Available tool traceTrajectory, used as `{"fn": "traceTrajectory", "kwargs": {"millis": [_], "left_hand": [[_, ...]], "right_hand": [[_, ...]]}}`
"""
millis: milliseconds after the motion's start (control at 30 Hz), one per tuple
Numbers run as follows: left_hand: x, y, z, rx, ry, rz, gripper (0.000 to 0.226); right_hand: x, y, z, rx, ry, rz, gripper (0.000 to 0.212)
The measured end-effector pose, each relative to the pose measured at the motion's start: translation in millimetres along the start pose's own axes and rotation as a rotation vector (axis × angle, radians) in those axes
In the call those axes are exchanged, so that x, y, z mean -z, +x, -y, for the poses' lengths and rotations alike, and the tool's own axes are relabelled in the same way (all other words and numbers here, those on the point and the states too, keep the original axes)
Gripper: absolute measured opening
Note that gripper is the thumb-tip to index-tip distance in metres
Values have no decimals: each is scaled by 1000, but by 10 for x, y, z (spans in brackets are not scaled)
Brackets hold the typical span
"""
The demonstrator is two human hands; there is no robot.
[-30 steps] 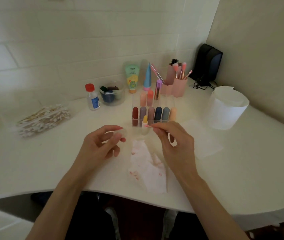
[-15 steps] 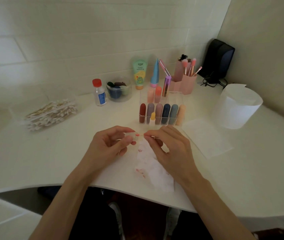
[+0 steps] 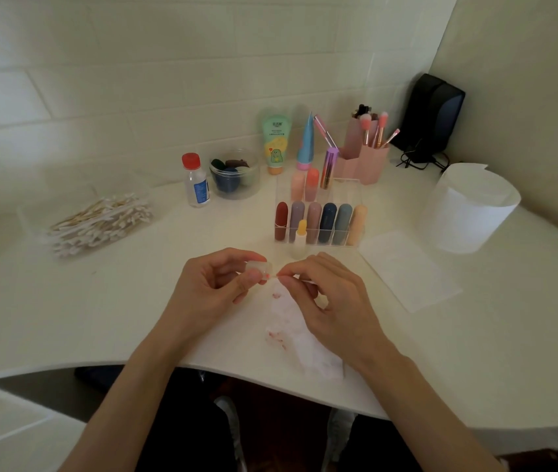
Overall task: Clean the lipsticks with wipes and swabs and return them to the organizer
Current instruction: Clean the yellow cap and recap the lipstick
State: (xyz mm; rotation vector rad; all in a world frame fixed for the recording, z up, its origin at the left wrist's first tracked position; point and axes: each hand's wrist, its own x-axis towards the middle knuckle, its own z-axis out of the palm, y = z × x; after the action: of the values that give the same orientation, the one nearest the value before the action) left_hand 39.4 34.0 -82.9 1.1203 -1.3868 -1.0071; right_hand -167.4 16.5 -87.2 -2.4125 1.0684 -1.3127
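My left hand [image 3: 218, 287] holds a small clear lipstick cap [image 3: 259, 267] between thumb and fingers, just above the white table. My right hand [image 3: 330, 301] pinches a thin cotton swab [image 3: 272, 276] whose pink-stained tip touches the cap's open end. A white wipe [image 3: 299, 332] with red smears lies under my right hand. Behind the hands stands the clear organizer [image 3: 352, 240] with several coloured lipsticks upright in it. In front of the organizer a small lipstick [image 3: 300, 240] with a yellow tip stands upright, its cap off.
A bag of cotton swabs [image 3: 100, 223] lies at the left. A red-capped bottle [image 3: 196, 180], a clear tub [image 3: 235, 175], tubes and a pink brush holder [image 3: 361, 158] line the wall. A roll of wipes [image 3: 468, 209] and a flat wipe [image 3: 410, 267] sit at the right.
My hands have come together: the right hand brought the swab leftward until its tip met the cap held in my left hand. The camera tilted slightly downward.
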Motion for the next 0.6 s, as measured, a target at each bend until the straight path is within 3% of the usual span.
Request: {"fn": "traceTrajectory", "kwargs": {"millis": [300, 600], "left_hand": [[-6, -17, -4, -21, 7, 47, 16], [-9, -9, -1, 17, 0, -24, 19]], "right_hand": [[14, 8, 14, -75, -37, -50, 8], [9, 6, 41, -140, 0, 64, 4]]}}
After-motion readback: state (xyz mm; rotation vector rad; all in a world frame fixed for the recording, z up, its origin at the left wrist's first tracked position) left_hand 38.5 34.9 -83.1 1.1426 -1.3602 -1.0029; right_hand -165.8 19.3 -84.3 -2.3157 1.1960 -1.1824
